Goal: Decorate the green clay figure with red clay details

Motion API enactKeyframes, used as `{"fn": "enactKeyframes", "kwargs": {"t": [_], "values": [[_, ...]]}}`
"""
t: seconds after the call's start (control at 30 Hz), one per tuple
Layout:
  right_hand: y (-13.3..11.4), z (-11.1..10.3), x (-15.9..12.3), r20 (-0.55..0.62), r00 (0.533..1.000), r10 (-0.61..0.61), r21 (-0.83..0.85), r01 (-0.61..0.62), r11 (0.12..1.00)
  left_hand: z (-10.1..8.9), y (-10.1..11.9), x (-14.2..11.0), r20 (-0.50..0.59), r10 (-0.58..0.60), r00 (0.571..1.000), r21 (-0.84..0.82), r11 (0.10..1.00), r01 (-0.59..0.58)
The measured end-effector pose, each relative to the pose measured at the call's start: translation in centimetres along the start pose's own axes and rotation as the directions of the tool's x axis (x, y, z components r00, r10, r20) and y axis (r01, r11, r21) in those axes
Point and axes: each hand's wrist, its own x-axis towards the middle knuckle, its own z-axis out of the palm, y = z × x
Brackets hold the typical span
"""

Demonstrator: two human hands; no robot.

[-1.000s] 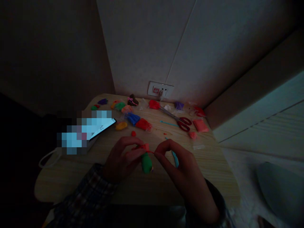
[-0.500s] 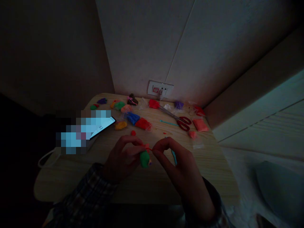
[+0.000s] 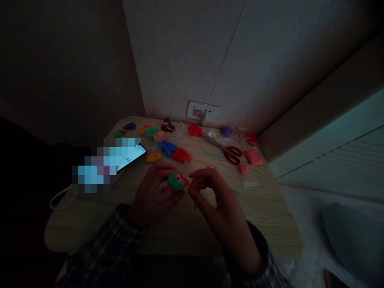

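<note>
Between the thumb and fingers of my left hand [image 3: 156, 188] sits a small green clay figure [image 3: 174, 182] with a round eye and red-orange parts at its sides. A thin red clay strand [image 3: 186, 182] runs from the figure toward my right hand [image 3: 211, 190]. My right thumb and forefinger pinch that strand, and a loose end hangs below the fingertips. Just beyond the right hand, a turquoise modelling tool [image 3: 235, 191] lies partly covered by it.
Red-handled scissors [image 3: 232, 155] and another turquoise tool [image 3: 213, 154] lie toward the back. Several bagged clay lumps, including blue clay [image 3: 168, 148] and red clay [image 3: 181, 155], spread across the wooden table [image 3: 264, 216]. A lit phone [image 3: 132, 158] stands at left, below a wall socket [image 3: 203, 111].
The green figure has turned so its eye faces up, and it sits slightly farther left and higher. My right hand has shifted a little left, still pinching the red strand.
</note>
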Motion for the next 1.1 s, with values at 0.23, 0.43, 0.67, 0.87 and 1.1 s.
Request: {"fn": "enactKeyframes", "kwargs": {"t": [0.23,0.43,0.67,0.87,1.1], "values": [[-0.06,0.15,0.09,-0.022,0.998,-0.057,-0.072,0.055,0.996,0.28,-0.36,-0.33,0.01,-0.111,0.994,-0.136,0.984,0.111],[0.17,0.26,0.0,-0.043,0.993,-0.114,-0.193,0.103,0.976,0.57,-0.44,-0.24,0.063,-0.197,0.978,-0.255,0.945,0.206],[0.11,0.41,-0.27,-0.054,0.985,-0.163,-0.327,0.137,0.935,0.75,-0.41,-0.1,0.107,-0.246,0.963,-0.337,0.902,0.268],[-0.07,0.55,-0.38,-0.021,0.983,-0.182,-0.349,0.163,0.923,0.82,-0.45,-0.17,0.129,-0.259,0.957,-0.345,0.893,0.288],[-0.12,0.76,-0.32,-0.028,0.979,-0.204,-0.356,0.181,0.917,0.68,-0.51,-0.38,0.178,-0.342,0.923,-0.389,0.837,0.385]]}}
